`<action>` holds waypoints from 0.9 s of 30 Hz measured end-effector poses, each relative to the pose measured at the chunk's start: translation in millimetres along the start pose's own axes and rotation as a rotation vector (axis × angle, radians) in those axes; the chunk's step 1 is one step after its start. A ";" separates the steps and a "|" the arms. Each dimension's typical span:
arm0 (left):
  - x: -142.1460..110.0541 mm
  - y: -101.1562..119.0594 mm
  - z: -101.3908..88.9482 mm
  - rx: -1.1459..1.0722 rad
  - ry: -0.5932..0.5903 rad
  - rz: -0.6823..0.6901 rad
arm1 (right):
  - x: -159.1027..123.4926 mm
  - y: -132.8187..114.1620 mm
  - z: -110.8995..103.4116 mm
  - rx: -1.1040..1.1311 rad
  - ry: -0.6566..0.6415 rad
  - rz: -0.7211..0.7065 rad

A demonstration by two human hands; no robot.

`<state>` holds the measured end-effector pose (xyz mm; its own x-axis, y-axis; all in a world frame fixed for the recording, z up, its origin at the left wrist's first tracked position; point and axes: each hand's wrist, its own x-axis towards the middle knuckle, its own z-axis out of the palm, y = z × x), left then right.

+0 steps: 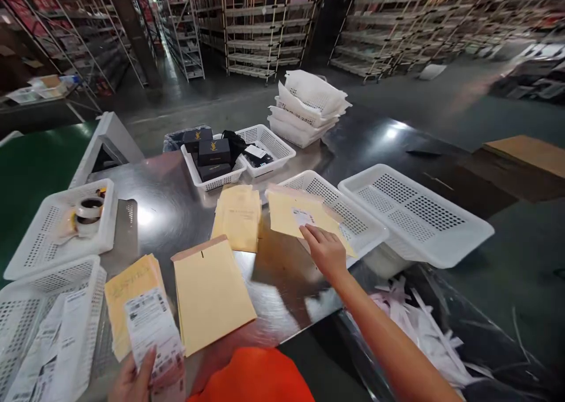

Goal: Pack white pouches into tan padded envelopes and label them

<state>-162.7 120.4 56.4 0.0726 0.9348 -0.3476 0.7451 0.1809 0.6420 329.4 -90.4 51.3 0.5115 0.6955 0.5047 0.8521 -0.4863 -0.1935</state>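
Observation:
My left hand [135, 378] pinches a strip of printed shipping labels [152, 325] near the front edge, thumb on top. The labels overlap a stack of yellow envelopes [117, 287]. Over the rim of a white perforated basket [315, 184], my right hand [325, 252] grips a yellow envelope [285, 211] bearing a white label; the thumb is hidden beneath. Between the hands lie large flat envelopes [214, 296] with a brown flap edge, and a smaller pile of envelopes [238, 213] farther back.
An adjoining white basket [468, 231] stands at the right. Black boxes [214, 152] fill a basket behind. Tape rolls [88, 211] sit in the left basket, above another with label sheets [57, 343]. Stacked baskets [309, 108] stand at the back; paper strips [415, 325] lie below right.

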 end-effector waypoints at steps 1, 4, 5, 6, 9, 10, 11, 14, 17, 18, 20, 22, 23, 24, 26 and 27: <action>-6.0 11.9 9.8 -0.018 -0.051 0.026 | -0.9 9.1 11.0 -0.042 -0.092 0.068; -26.2 46.1 34.9 -0.073 -0.184 0.253 | -0.7 12.1 40.8 -0.060 -0.214 0.173; -33.1 56.1 40.9 -0.078 -0.230 0.322 | 0.5 2.6 46.8 -0.040 -0.200 0.173; -39.8 65.3 45.5 -0.081 -0.276 0.374 | 1.7 -12.7 50.0 0.014 -0.170 0.165; -56.5 86.7 53.7 -0.101 -0.399 0.465 | 3.0 -86.6 46.1 0.504 -0.142 0.153; -60.4 90.9 55.2 -0.101 -0.428 0.474 | 1.8 -115.8 41.8 0.761 -0.203 0.154; -63.3 93.3 56.2 -0.100 -0.445 0.477 | -0.4 -144.3 37.1 1.020 -0.313 0.150; -66.4 88.7 57.0 -0.087 -0.441 0.457 | -10.3 -211.5 25.2 1.518 -0.555 0.355; -63.6 73.9 54.9 -0.059 -0.444 0.368 | -21.3 -240.6 19.1 1.581 -0.525 0.581; -62.0 69.9 53.9 -0.045 -0.420 0.332 | -25.0 -244.0 17.5 1.552 -0.509 0.572; -58.7 67.4 52.3 -0.032 -0.332 0.278 | -33.7 -247.0 14.3 1.474 -0.528 0.459; -55.5 72.9 52.3 -0.101 -0.266 0.270 | -44.5 -249.3 11.0 1.410 -0.594 0.325; -53.9 77.8 53.4 -0.169 -0.274 0.264 | -50.6 -250.8 9.7 1.391 -0.629 0.276; -52.5 83.1 55.6 -0.246 -0.302 0.252 | -56.6 -252.5 8.7 1.373 -0.655 0.246; -50.5 92.0 63.7 -0.375 -0.338 0.198 | -67.1 -255.4 9.3 1.324 -0.660 0.222; -50.1 94.2 69.5 -0.415 -0.332 0.162 | -70.7 -256.2 11.6 1.292 -0.639 0.225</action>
<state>-50.1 69.3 86.8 0.4195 0.8262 -0.3760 0.3886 0.2109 0.8969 76.2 -8.8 55.4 0.3123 0.9497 -0.0229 0.0772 -0.0494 -0.9958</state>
